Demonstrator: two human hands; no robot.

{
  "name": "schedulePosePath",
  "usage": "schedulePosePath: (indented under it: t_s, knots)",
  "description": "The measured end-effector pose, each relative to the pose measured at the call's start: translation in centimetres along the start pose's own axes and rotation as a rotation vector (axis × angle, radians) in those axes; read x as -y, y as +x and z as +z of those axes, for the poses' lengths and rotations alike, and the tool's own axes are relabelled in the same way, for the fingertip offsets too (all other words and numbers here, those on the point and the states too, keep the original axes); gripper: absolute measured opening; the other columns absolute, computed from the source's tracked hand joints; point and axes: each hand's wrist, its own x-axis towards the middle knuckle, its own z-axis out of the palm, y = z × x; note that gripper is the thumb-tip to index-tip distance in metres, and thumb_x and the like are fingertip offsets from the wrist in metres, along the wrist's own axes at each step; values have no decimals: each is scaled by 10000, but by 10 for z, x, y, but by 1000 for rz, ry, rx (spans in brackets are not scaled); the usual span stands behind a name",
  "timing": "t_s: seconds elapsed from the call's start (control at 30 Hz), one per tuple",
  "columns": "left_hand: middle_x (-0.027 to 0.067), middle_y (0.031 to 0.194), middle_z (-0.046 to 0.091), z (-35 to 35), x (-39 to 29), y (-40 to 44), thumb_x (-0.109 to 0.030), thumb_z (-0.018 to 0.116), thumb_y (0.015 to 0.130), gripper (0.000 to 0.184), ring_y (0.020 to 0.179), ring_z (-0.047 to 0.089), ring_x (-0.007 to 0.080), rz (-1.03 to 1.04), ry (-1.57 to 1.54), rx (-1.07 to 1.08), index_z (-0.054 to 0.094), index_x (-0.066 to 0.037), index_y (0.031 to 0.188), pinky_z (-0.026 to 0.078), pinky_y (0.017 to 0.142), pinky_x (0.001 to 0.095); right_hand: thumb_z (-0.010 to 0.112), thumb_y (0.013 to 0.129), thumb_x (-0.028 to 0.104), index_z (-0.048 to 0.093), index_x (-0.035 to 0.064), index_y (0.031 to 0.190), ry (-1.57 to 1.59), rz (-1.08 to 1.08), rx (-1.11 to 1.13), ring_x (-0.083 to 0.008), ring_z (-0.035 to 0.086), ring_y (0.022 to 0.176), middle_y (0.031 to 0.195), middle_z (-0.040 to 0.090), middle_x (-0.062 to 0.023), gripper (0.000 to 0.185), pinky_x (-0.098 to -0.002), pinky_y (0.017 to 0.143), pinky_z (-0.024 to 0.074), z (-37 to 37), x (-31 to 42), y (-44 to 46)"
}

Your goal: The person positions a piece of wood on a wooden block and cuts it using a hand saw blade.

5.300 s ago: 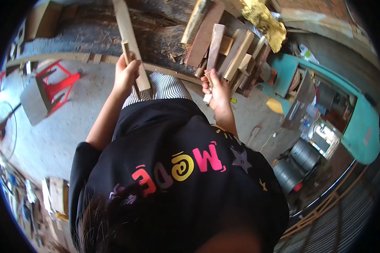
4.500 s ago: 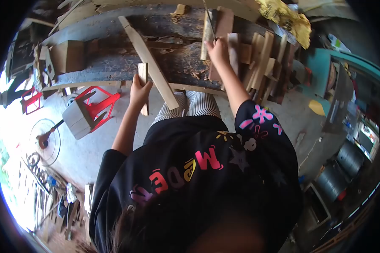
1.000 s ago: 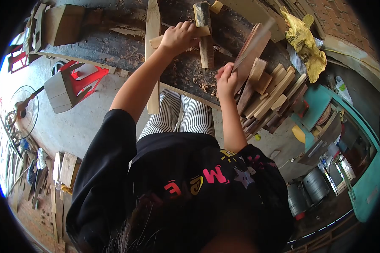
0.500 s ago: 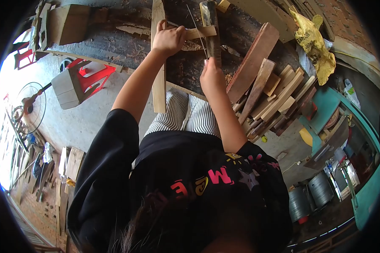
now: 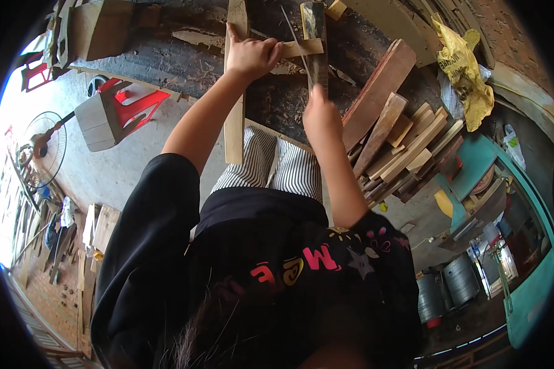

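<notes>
My left hand (image 5: 252, 59) is closed over a short wooden strip (image 5: 311, 47) where it crosses a long, pale wooden board (image 5: 234, 129). Its fingers hide the join, so I cannot tell whether the two pieces are fixed together. The short strip's free end lies across a dark, worn wooden block (image 5: 314, 27). My right hand (image 5: 322, 120), blurred by motion, grips a long, thin metal tool (image 5: 296, 38) by its near end. Slanting away from me, that tool crosses the strip just left of the block; whether it is a saw or a file is unclear.
Shavings litter the dark workbench (image 5: 166, 69). To the right are a thick reddish plank (image 5: 381, 86) and a pile of wood offcuts (image 5: 415, 147). A yellow sack (image 5: 465, 74) lies beyond. At left stand a red plastic stool (image 5: 138, 106) and a fan (image 5: 45, 147).
My right hand has shifted slightly right and toward me, drawing the metal tool along. The left hand keeps its hold on the wood, while the whole view has shifted a little.
</notes>
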Motion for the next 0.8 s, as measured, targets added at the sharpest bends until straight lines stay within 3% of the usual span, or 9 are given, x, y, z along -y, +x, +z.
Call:
schedulePosePath:
  t_s: [0.07,0.2,0.3,0.37,0.53,0.6,0.67,0.8]
  knots:
    - [74,662,661,2,1,1,-434,347,931,403,713,667,264,-2,29,-33,645,-181,830,59,1024,693,430,928,138,455,36,969,-10,-3,-24,-414,616,692,701,609,-234,113,-502,552,477,2,3,6]
    - [71,680,665,-1,-2,0,-439,352,929,404,743,666,253,-22,29,17,649,-181,839,63,1028,687,431,928,143,448,37,978,19,-15,-6,-409,615,674,675,605,-223,118,-486,522,477,4,-15,-19]
    - [70,723,674,1,0,1,-437,349,931,404,777,663,245,-35,10,19,653,-181,856,60,1053,652,433,926,134,445,35,973,41,-16,-13,-407,613,664,671,601,-222,110,-474,507,473,4,-26,-48]
    - [61,775,674,6,2,0,-398,389,931,346,756,657,248,26,-32,-42,659,-184,904,93,1089,573,437,924,121,444,33,965,44,35,50,-402,614,675,679,598,-226,97,-465,522,472,2,-25,-52]
    - [73,823,684,5,5,3,-426,329,938,414,802,658,233,66,-66,10,665,-184,947,39,1114,532,438,917,98,444,35,979,111,-15,-49,-397,610,626,628,586,-216,89,-474,488,469,12,-14,-32]
    - [75,823,683,1,7,9,-432,322,936,427,802,658,230,87,-26,50,669,-184,960,38,1118,522,438,914,89,439,30,980,95,77,43,-393,613,629,636,588,-223,89,-474,490,473,16,-10,-36]
    - [79,813,682,-5,8,16,-434,304,932,456,800,657,227,141,2,185,683,-180,947,35,1125,504,441,914,97,439,19,1009,108,101,85,-392,614,647,641,584,-229,123,-471,505,477,19,-9,-36]
    - [82,672,662,-6,9,20,-476,338,892,485,724,650,245,127,-71,163,715,-170,915,35,1148,421,451,912,107,441,23,1030,123,92,76,-393,607,634,639,585,-211,146,-473,505,475,20,-15,-35]
